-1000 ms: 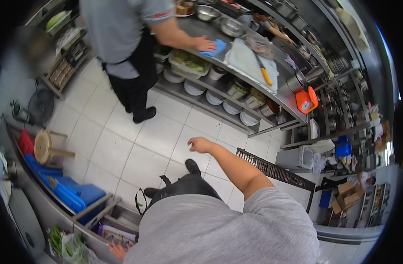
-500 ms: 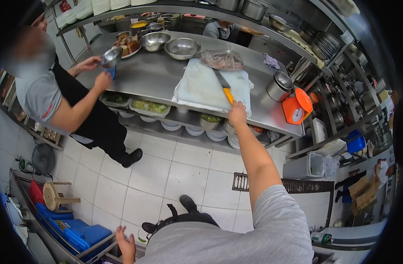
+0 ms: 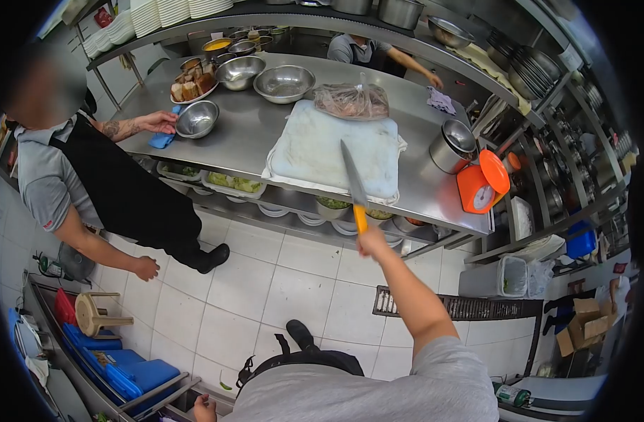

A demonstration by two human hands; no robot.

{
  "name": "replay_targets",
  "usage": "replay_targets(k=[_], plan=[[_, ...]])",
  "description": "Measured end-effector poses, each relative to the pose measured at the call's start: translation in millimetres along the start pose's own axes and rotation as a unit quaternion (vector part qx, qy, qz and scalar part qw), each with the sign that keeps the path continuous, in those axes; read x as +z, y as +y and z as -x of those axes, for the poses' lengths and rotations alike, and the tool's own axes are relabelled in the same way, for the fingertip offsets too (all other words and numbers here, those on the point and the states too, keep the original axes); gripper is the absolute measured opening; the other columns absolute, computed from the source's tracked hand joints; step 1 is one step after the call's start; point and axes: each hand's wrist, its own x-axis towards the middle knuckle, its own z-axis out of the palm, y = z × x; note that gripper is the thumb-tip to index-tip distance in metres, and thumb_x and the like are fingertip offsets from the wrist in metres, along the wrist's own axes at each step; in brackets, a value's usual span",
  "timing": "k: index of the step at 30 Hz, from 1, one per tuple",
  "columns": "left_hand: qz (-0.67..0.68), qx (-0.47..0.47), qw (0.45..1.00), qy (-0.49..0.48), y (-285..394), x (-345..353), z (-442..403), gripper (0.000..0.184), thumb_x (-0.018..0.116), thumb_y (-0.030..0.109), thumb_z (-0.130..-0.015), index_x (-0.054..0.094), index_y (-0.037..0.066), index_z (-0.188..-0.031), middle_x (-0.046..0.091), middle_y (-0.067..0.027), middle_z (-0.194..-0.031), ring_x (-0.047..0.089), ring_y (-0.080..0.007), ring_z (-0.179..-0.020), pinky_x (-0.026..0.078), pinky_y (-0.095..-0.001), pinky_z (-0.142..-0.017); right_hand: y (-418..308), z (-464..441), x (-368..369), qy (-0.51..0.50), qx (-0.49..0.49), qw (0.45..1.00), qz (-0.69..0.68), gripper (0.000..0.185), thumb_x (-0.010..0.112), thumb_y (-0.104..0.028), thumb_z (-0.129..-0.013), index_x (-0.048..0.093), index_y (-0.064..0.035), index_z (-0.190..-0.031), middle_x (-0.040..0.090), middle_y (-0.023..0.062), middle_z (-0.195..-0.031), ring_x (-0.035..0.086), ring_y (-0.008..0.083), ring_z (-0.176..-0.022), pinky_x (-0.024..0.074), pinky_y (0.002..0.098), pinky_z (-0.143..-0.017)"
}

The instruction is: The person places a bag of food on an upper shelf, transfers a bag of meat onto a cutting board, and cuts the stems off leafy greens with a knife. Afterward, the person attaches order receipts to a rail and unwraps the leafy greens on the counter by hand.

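My right hand (image 3: 370, 241) is closed around the yellow handle of a kitchen knife (image 3: 356, 184), just in front of the counter edge. The blade points away from me over a white cutting board (image 3: 315, 151), which lies on a white cloth (image 3: 271, 171). At the board's far edge rests a clear plastic bag (image 3: 351, 102) with brownish-pink contents I cannot identify. Low at the bottom, my left hand (image 3: 204, 408) is partly cut off by the frame; its visible fingers are curled, with nothing seen in them.
A co-worker (image 3: 118, 183) stands at the counter's left, one hand by a metal bowl (image 3: 197, 119) and blue cloth (image 3: 161, 139). An orange scale (image 3: 475, 188) and metal pots (image 3: 449, 149) stand right. Behind me are a stool (image 3: 97, 314) and blue lids (image 3: 135, 373).
My right hand has drawn the knife back toward me and off the bag's side. My left hand has dropped lower and its fingers have curled. The co-worker's metal bowl is now on the counter.
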Motion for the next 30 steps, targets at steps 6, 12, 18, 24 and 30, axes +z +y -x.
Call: replay_targets(k=[6,12,18,24,30], plan=[[-0.028,0.004,0.997,-0.072,53.7,15.5,17.7,0.039,0.072,0.015,-0.071,0.062,0.001,-0.106,0.067,-0.0134,-0.092,0.065,-0.0224,-0.082,0.050,-0.0323,-0.075,88.3,65.6,31.3,0.201,-0.118,0.971,-0.050,0.021,0.066,-0.006,-0.071,0.052,0.0013,-0.086,0.060,0.0174,-0.067,0.061,0.0297,-0.061,0.0486,0.0385,-0.059],[0.014,0.064,0.994,-0.087,56.0,32.1,-20.4,0.035,0.068,0.015,-0.074,0.061,-0.002,-0.105,0.066,-0.0142,-0.087,0.064,-0.0238,-0.080,0.049,-0.0322,-0.072,111.2,78.1,9.5,0.230,-0.061,0.955,0.178,0.035,0.064,-0.013,-0.077,0.046,0.0029,-0.103,0.064,0.0249,-0.084,0.062,0.0413,-0.083,0.0498,0.0484,-0.073],[0.099,0.035,0.991,-0.084,28.3,44.4,-23.1,0.032,0.067,0.012,-0.076,0.060,-0.004,-0.104,0.064,-0.0107,-0.084,0.060,-0.0177,-0.073,0.047,-0.0294,-0.067,108.8,75.5,14.5,0.236,-0.025,0.957,0.169,0.026,0.053,-0.008,-0.080,0.047,0.0008,-0.103,0.063,0.0265,-0.091,0.062,0.0419,-0.088,0.0492,0.0486,-0.077],[0.097,-0.086,0.981,-0.144,-64.9,83.2,-26.9,0.036,0.070,0.018,-0.076,0.061,-0.003,-0.103,0.065,-0.0109,-0.082,0.062,-0.0174,-0.075,0.049,-0.0294,-0.064,115.7,75.3,43.3,0.255,-0.019,0.955,0.149,0.025,0.052,-0.009,-0.084,0.045,0.0000,-0.106,0.065,0.0241,-0.090,0.064,0.0390,-0.087,0.0508,0.0478,-0.075],[0.017,-0.077,0.980,-0.184,-86.1,73.4,-30.1,0.040,0.069,0.022,-0.078,0.060,-0.002,-0.107,0.066,-0.0115,-0.086,0.064,-0.0178,-0.078,0.050,-0.0314,-0.066,92.8,67.5,43.0,0.243,-0.011,0.965,0.094,0.026,0.050,-0.013,-0.087,0.047,-0.0009,-0.110,0.064,0.0242,-0.100,0.062,0.0392,-0.095,0.0488,0.0484,-0.082]])
